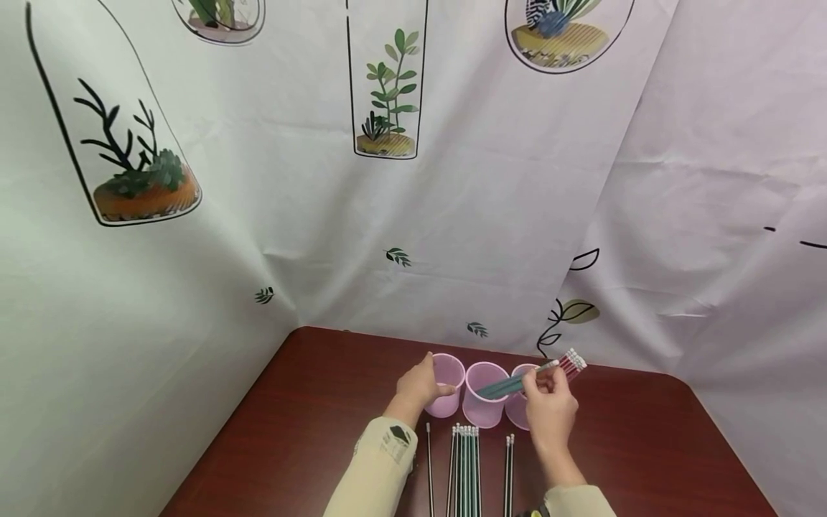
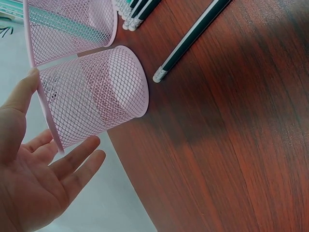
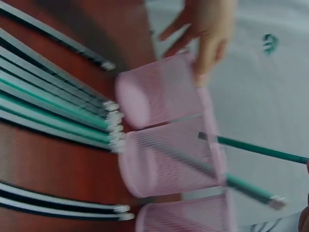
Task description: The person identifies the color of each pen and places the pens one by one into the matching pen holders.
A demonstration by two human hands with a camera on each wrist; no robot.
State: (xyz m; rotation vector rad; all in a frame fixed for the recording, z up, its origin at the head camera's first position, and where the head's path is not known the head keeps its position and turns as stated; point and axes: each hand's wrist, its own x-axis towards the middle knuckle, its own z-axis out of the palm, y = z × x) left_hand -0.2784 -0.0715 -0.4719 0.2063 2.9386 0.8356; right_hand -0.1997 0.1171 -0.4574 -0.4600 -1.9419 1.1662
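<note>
Three pink mesh pencil cups stand side by side: a left cup (image 1: 444, 406), a middle cup (image 1: 483, 413) and a right cup (image 1: 517, 411). My left hand (image 1: 418, 388) holds the left cup at its rim, thumb on one side and fingers round the other. Over the middle cup, my right hand (image 1: 552, 413) pinches a green pencil (image 3: 263, 151), its lower end at the cup's mouth. Another green pencil (image 3: 248, 190) leans inside the middle cup. Behind my right hand, red pencils (image 1: 572, 363) with white erasers rise by the right cup, which the hand partly hides.
On the dark red table (image 1: 278, 445), a single dark pencil (image 1: 430, 467) lies before the left cup. Several green and dark pencils (image 1: 466, 467) lie before the middle one, and two dark pencils (image 1: 509, 470) farther right. A white printed cloth (image 1: 323, 215) hangs behind.
</note>
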